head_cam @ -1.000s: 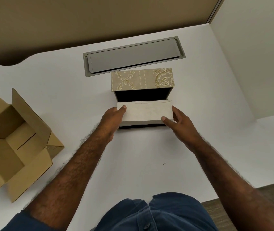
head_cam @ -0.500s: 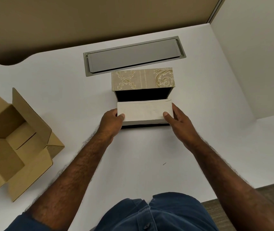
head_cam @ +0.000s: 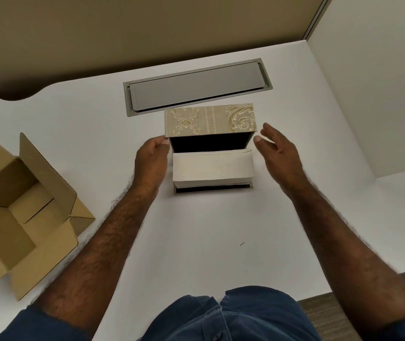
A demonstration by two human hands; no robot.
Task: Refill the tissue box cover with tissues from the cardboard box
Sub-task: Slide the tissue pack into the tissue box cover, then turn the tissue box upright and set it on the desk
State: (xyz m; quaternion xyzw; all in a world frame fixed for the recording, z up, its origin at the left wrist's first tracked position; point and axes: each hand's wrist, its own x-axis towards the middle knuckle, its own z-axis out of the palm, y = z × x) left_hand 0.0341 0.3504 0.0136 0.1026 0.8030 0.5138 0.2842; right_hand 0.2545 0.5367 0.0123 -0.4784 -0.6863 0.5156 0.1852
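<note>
The tissue box cover (head_cam: 208,120) stands open on the white table, its gold-patterned lid tilted up at the back and its dark inside showing. A white stack of tissues (head_cam: 212,167) lies inside its base. My left hand (head_cam: 151,159) is beside the cover's left wall, thumb and fingertips touching the lid's near left corner. My right hand (head_cam: 277,152) hovers just off the cover's right side, fingers spread, holding nothing. The brown cardboard box (head_cam: 11,207) sits open and looks empty at the left edge of the table.
A grey hatch (head_cam: 196,86) is set into the table (head_cam: 196,242) right behind the cover. A tan partition runs along the back and a white wall closes the right side. The table's near edge is by my body.
Both hands let go of the tissue stack, which now rests in the cover's base. They moved back toward the lid, the left to its corner and the right opening beside it.
</note>
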